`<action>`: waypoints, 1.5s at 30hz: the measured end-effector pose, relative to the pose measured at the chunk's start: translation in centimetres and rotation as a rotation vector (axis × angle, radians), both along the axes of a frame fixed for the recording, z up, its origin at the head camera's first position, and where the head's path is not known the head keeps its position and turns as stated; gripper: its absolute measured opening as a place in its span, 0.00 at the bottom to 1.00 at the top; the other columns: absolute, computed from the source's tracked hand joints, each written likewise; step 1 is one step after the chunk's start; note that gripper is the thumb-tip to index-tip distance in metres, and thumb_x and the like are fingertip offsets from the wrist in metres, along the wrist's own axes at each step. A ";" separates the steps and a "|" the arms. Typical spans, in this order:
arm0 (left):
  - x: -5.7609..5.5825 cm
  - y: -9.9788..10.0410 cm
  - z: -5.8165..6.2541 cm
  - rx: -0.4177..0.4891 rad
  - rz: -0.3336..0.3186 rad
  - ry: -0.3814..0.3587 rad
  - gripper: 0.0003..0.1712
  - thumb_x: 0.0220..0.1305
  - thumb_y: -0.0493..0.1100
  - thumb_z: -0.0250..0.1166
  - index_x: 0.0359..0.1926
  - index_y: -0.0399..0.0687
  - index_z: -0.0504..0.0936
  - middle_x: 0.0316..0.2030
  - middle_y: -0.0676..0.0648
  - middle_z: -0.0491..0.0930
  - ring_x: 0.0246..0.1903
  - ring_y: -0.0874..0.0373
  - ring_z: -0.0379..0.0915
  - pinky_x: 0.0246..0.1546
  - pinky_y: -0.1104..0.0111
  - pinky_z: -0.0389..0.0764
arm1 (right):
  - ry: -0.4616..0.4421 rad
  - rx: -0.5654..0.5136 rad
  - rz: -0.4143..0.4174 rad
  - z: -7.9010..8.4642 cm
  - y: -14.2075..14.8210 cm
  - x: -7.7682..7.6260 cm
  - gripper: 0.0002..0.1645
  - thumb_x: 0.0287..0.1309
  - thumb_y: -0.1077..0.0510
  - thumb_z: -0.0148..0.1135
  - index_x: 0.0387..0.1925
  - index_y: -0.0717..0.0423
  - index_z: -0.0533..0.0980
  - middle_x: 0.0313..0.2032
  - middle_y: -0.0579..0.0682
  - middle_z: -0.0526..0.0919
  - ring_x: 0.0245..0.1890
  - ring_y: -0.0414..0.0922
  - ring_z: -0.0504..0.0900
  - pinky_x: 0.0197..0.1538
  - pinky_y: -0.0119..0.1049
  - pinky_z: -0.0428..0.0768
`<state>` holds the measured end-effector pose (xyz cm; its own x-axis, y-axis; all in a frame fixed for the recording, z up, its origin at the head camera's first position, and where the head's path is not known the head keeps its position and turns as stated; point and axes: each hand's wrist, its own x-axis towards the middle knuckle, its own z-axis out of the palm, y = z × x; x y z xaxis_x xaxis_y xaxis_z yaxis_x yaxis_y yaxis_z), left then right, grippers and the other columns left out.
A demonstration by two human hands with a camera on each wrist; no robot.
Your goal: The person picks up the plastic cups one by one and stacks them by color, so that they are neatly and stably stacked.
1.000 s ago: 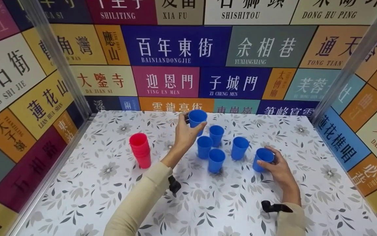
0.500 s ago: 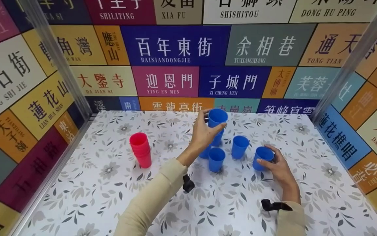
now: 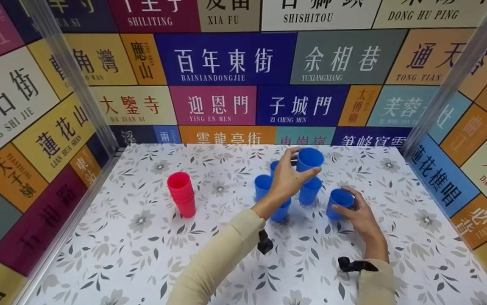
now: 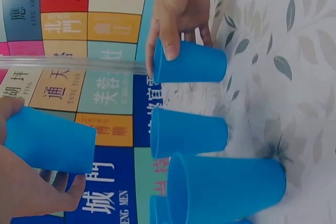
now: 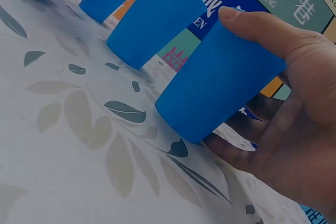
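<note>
My left hand (image 3: 286,180) grips a blue plastic cup (image 3: 310,157) upright and raised over the table. Below it a standing blue cup (image 3: 310,195) shows partly behind the hand. My right hand (image 3: 364,218) holds another blue cup (image 3: 338,206) at the right end of the group; in the right wrist view its thumb lies along the cup's side (image 5: 215,82). Left of these, more blue cups stand close together: one at the left (image 3: 262,184), a front one (image 3: 280,214) and a back one (image 3: 273,165), all partly hidden by my left hand and forearm.
A stack of red cups (image 3: 182,195) stands at the left on the flower-patterned tabletop (image 3: 141,254). Walls of coloured sign panels (image 3: 226,59) enclose the back and sides, with clear corner posts (image 3: 442,80). Each wrist carries a black camera mount (image 3: 264,242).
My left hand has carried its blue cup to the right, from behind the left cups to above the cup beside my right hand's one. The right hand stays nearly still on its cup.
</note>
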<state>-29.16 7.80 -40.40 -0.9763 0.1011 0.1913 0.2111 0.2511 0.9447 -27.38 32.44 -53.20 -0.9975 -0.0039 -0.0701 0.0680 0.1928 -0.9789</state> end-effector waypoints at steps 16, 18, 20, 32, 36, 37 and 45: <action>1.6 4.7 -1.8 -0.010 -0.049 -0.101 0.40 0.54 0.56 0.77 0.66 0.59 0.72 0.56 0.49 0.78 0.53 0.59 0.76 0.52 0.67 0.80 | -0.005 0.038 -0.003 0.0 0.1 0.1 0.52 0.61 0.52 0.70 0.78 0.48 0.51 0.78 0.64 0.50 0.78 0.65 0.49 0.78 0.62 0.51; 1.7 5.1 -2.0 -0.011 -0.058 -0.098 0.40 0.55 0.55 0.76 0.67 0.57 0.71 0.56 0.49 0.78 0.54 0.58 0.76 0.54 0.68 0.80 | -0.007 0.053 0.005 0.1 0.2 0.0 0.53 0.61 0.51 0.70 0.78 0.47 0.50 0.78 0.65 0.48 0.78 0.65 0.47 0.78 0.62 0.51; 1.8 5.4 -2.1 -0.016 -0.061 -0.099 0.40 0.55 0.55 0.76 0.67 0.56 0.71 0.57 0.49 0.79 0.55 0.58 0.77 0.55 0.68 0.80 | -0.006 0.061 0.012 0.0 0.2 0.0 0.54 0.61 0.51 0.70 0.79 0.47 0.48 0.78 0.65 0.47 0.78 0.66 0.46 0.78 0.62 0.51; 2.2 7.7 -2.5 -0.063 -0.066 -0.086 0.39 0.53 0.54 0.77 0.65 0.60 0.73 0.55 0.50 0.78 0.53 0.62 0.75 0.52 0.70 0.78 | 0.014 0.097 0.018 -0.1 0.3 0.4 0.58 0.61 0.50 0.70 0.80 0.44 0.43 0.78 0.63 0.49 0.78 0.64 0.47 0.78 0.61 0.50; 2.1 8.4 -2.8 -0.056 -0.054 -0.094 0.39 0.53 0.54 0.77 0.65 0.59 0.73 0.55 0.50 0.78 0.53 0.63 0.74 0.52 0.71 0.79 | 0.031 0.133 0.017 -0.1 0.1 0.4 0.57 0.62 0.50 0.69 0.80 0.43 0.43 0.78 0.64 0.50 0.78 0.65 0.47 0.78 0.63 0.49; 2.0 8.5 -2.9 -0.054 -0.049 -0.098 0.39 0.53 0.53 0.77 0.65 0.59 0.73 0.55 0.51 0.78 0.53 0.62 0.74 0.52 0.70 0.79 | 0.035 0.138 0.016 -0.1 0.0 0.4 0.57 0.62 0.50 0.69 0.80 0.43 0.43 0.78 0.64 0.50 0.78 0.65 0.48 0.78 0.63 0.50; 2.2 9.1 -3.8 -0.045 -0.043 -0.074 0.38 0.53 0.50 0.78 0.65 0.56 0.73 0.57 0.49 0.78 0.54 0.61 0.75 0.54 0.72 0.78 | 0.054 0.075 0.025 0.1 0.3 0.5 0.51 0.63 0.63 0.65 0.79 0.57 0.46 0.77 0.68 0.52 0.78 0.64 0.49 0.78 0.56 0.52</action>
<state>-26.97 16.88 -44.15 -0.9823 0.1496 0.1127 0.1521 0.2857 0.9462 -26.84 32.71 -53.14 -0.9995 -0.0252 -0.0173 0.0100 0.2668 -0.9637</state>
